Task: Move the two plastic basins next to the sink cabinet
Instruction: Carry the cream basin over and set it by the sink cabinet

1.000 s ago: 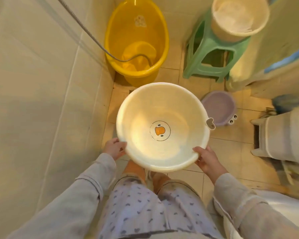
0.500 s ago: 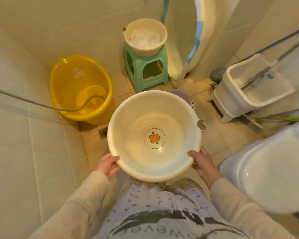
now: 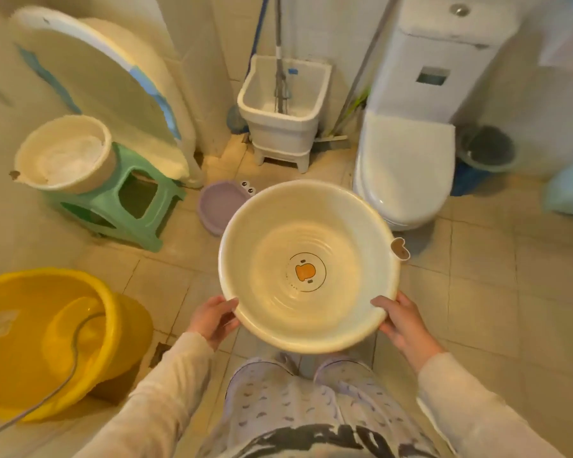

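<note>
I hold a round cream basin [image 3: 262, 239] with an orange duck print on its bottom, level in front of my legs and above the floor. My left hand [image 3: 214, 317] grips its near-left rim and my right hand [image 3: 399, 322] grips its near-right rim. A small purple basin [image 3: 217, 204] with cartoon eyes lies on the tiled floor just beyond it, partly hidden by the cream basin. No sink cabinet is in view.
A green stool [image 3: 136, 206] carries a cream tub [image 3: 63, 153] at the left. A yellow tub [image 3: 37, 338] with a hose sits at the lower left. A mop bucket [image 3: 283, 114], a toilet [image 3: 407, 166] and a grey bin [image 3: 487, 148] stand behind.
The view has swung to the right: the yellow tub and stool slid left, and the toilet and mop bucket came into view. Both hands keep hold of the cream basin.
</note>
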Tool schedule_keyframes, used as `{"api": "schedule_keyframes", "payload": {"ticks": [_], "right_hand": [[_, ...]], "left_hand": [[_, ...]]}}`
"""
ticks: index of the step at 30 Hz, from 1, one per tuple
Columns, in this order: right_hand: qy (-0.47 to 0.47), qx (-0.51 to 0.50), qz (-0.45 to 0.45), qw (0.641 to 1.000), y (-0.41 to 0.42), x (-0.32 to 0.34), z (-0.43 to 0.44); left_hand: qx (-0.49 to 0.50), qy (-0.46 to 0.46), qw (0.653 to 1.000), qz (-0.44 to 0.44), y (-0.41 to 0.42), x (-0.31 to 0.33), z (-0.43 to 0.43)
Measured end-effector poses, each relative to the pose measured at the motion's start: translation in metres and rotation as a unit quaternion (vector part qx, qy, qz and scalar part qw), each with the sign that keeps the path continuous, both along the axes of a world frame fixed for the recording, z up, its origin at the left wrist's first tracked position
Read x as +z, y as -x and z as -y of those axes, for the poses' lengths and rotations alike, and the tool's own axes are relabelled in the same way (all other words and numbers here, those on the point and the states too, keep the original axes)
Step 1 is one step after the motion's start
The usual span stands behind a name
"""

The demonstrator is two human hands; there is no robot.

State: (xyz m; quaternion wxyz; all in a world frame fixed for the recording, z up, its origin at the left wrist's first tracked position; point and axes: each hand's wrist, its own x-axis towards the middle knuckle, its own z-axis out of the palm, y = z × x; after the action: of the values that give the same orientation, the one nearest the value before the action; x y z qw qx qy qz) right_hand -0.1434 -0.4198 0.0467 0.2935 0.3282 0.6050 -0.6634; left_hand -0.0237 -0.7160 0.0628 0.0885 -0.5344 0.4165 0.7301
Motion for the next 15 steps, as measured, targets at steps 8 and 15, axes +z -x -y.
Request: {"api": "schedule_keyframes", "payload": {"ticks": [8,15], "right_hand": [[-0.004,-0.224,-0.005,0.975,-0.069,0.000,-0.092],[0.022,-0.376,-0.033,0.926,-0.102,-0.009,-0.175]], "left_hand": [[-0.246,0.025,0.969,-0.026,0.071,-0.003,-0.065],[-0.384,0.020,0.922,-0.049,0.138,0.006,-0.172]]}}
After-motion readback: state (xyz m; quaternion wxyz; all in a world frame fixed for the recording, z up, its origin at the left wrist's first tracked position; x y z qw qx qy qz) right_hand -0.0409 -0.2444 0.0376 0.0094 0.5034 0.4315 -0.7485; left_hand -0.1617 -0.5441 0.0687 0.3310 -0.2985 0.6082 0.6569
